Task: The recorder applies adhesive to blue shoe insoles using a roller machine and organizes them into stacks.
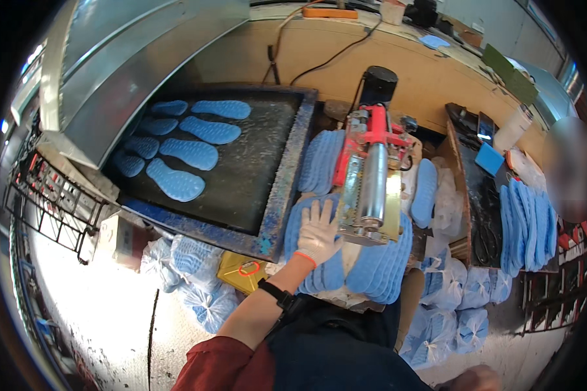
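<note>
My left hand (pixel 317 231), in a white glove with an orange cuff, lies with spread fingers on a stack of blue insoles (pixel 323 274). Right beside it stands a red-framed roller machine (pixel 374 176) with a shiny metal roller. Another fanned stack of blue insoles (pixel 385 264) lies by the machine's near end, and a further stack (pixel 321 163) stands at its left side. My right hand cannot be made out; a blurred brownish shape (pixel 477 379) at the lower edge is too unclear to name.
Blue insoles (pixel 189 153) lie spread on a dark framed plate (pixel 241 195) at left, below a metal hood (pixel 137 58). Tied clear bags (pixel 209 303) of blue items sit on the floor. At right, a dark bench (pixel 482 215) bears more insoles (pixel 527 225), a phone (pixel 485 127) and scissors (pixel 484 244).
</note>
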Available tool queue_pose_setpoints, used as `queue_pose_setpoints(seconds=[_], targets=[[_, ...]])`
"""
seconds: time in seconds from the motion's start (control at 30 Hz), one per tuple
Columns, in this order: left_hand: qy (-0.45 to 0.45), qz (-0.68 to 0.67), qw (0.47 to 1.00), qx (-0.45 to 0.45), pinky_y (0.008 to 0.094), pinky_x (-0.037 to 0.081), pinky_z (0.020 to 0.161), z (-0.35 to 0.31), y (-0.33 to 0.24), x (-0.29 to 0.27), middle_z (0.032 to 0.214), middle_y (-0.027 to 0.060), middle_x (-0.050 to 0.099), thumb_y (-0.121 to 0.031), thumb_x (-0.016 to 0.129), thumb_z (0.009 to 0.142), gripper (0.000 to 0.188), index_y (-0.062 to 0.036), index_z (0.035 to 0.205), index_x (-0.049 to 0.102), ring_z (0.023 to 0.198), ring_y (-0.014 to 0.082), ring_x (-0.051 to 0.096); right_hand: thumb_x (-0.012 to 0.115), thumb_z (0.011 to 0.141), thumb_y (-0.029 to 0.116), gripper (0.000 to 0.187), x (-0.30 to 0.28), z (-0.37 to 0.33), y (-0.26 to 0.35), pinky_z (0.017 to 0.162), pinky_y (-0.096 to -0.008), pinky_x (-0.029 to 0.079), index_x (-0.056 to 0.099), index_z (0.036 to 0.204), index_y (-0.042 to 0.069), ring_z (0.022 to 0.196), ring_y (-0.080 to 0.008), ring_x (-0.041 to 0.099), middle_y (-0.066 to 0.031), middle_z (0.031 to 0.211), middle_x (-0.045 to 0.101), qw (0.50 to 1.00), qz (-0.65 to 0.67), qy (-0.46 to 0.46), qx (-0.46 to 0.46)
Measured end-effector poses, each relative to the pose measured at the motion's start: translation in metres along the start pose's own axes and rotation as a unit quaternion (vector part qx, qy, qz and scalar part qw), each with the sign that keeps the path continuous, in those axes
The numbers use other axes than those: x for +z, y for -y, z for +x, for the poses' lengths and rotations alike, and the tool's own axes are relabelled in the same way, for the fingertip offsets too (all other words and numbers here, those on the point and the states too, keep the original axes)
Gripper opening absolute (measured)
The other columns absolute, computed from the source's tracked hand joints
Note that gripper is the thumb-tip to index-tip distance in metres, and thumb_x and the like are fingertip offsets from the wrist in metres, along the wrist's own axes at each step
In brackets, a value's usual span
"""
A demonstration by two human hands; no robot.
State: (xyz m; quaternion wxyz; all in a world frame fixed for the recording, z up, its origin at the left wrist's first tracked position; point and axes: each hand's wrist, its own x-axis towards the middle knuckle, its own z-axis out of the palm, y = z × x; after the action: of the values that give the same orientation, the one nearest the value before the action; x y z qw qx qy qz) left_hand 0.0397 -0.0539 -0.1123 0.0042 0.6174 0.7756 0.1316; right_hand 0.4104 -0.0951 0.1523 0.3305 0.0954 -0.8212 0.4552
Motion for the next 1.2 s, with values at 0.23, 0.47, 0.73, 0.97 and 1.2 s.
queue_pose_setpoints(seconds=[0.23,0.47,0.73,0.97,1.2], targets=[[-0.005,-0.018,1.0,0.01,0.0599,0.023,0.112,-0.004,0.003,-0.001,0.153,0.022,0.031,-0.043,0.066,0.084,0.069,-0.0091,0.142,0.049,0.141,0.0459,0.027,0.072,0.087,0.019,0.017,-0.007,0.05,-0.054,0.06,-0.0331,0.051,0.07,0.084,0.002,0.069,-0.0261,0.064,-0.0126,0.082,0.064,0.981,-0.08,-0.122,-0.127],[-0.032,-0.026,0.999,0.008,0.0619,0.026,0.11,-0.005,0.004,0.0,0.149,0.0232,0.036,-0.042,0.069,0.081,0.069,-0.0088,0.139,0.052,0.137,0.0474,0.03,0.073,0.087,0.016,0.016,-0.005,0.122,-0.077,0.064,-0.0331,0.052,0.072,0.091,0.0,0.075,-0.026,0.064,-0.014,0.091,0.067,0.981,-0.022,-0.081,-0.176],[-0.011,-0.002,1.0,0.002,0.058,0.02,0.115,-0.002,0.003,0.007,0.151,0.0214,0.038,-0.049,0.062,0.085,0.069,-0.0137,0.143,0.05,0.14,0.0463,0.028,0.074,0.088,0.013,0.018,0.009,0.162,-0.091,0.069,-0.0332,0.054,0.073,0.099,-0.002,0.082,-0.0258,0.064,-0.0156,0.1,0.069,0.952,0.194,0.074,-0.224],[-0.037,-0.007,0.998,0.053,0.0626,0.024,0.112,0.001,0.005,0.019,0.148,0.0212,0.043,-0.05,0.065,0.081,0.071,-0.0086,0.137,0.055,0.137,0.0498,0.031,0.073,0.09,0.023,0.026,0.049,0.166,-0.104,0.065,-0.0345,0.049,0.072,0.101,-0.001,0.077,-0.0229,0.063,-0.0082,0.089,0.064,0.913,0.295,0.012,-0.283],[-0.064,-0.004,0.997,0.051,0.0646,0.024,0.111,0.0,0.006,0.026,0.143,0.0219,0.049,-0.048,0.064,0.082,0.064,-0.009,0.132,0.06,0.135,0.0511,0.033,0.072,0.091,0.03,0.033,0.059,0.161,-0.098,0.068,-0.0335,0.047,0.07,0.104,0.0,0.076,-0.022,0.061,-0.0053,0.085,0.063,0.882,0.392,-0.041,-0.258]])
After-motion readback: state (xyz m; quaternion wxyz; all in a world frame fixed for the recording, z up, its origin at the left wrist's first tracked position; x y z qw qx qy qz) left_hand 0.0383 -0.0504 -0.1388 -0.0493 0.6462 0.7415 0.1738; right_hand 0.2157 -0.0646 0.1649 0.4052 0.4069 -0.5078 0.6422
